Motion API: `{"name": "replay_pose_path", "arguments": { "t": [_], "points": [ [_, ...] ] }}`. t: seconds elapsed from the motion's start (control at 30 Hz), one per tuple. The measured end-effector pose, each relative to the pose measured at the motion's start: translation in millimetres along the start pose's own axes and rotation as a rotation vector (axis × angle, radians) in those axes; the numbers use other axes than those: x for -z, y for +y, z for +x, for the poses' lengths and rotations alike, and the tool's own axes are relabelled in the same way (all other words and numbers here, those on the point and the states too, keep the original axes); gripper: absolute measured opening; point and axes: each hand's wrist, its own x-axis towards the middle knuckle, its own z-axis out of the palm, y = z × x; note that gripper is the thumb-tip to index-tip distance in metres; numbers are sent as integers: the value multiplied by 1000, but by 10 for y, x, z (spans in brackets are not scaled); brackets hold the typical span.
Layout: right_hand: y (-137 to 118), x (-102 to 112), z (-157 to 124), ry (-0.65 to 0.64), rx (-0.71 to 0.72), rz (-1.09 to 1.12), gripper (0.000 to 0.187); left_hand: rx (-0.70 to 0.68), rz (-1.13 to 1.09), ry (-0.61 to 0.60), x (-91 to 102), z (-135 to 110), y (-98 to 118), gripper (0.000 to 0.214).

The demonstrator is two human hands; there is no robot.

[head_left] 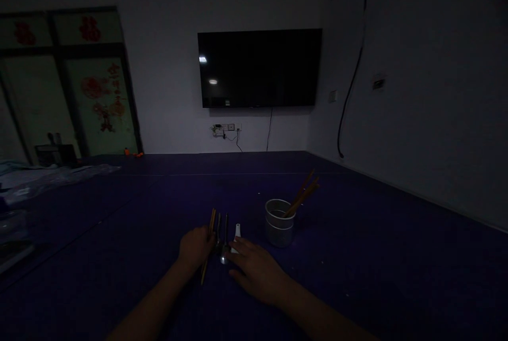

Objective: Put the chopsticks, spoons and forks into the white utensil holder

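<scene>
In the dim head view, my left hand is closed around a pair of wooden chopsticks lying lengthwise on the dark blue surface. Just right of them is a thin metal utensil, its lower end too dark to make out. Beside it lies a metal spoon, bowl toward me. My right hand rests with fingers stretched and apart over a white spoon, covering part of it; the fingertips come close to the metal spoon. A metal cup stands upright beyond my right hand, with several wooden chopsticks leaning right in it.
The blue surface reaches back to a wall with a dark television. Clear plastic wrapping and a dark box lie at left. A black cable hangs down the right wall.
</scene>
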Motion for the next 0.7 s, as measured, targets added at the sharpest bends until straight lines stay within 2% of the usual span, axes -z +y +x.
{"name": "replay_pose_path", "arguments": {
  "t": [0.23,0.7],
  "points": [
    [-24,56,-1,2,24,2,40,-1,9,8,-13,14,0,37],
    [-5,38,4,-19,-2,27,40,8,-6,7,-70,56,-30,43]
  ]
}}
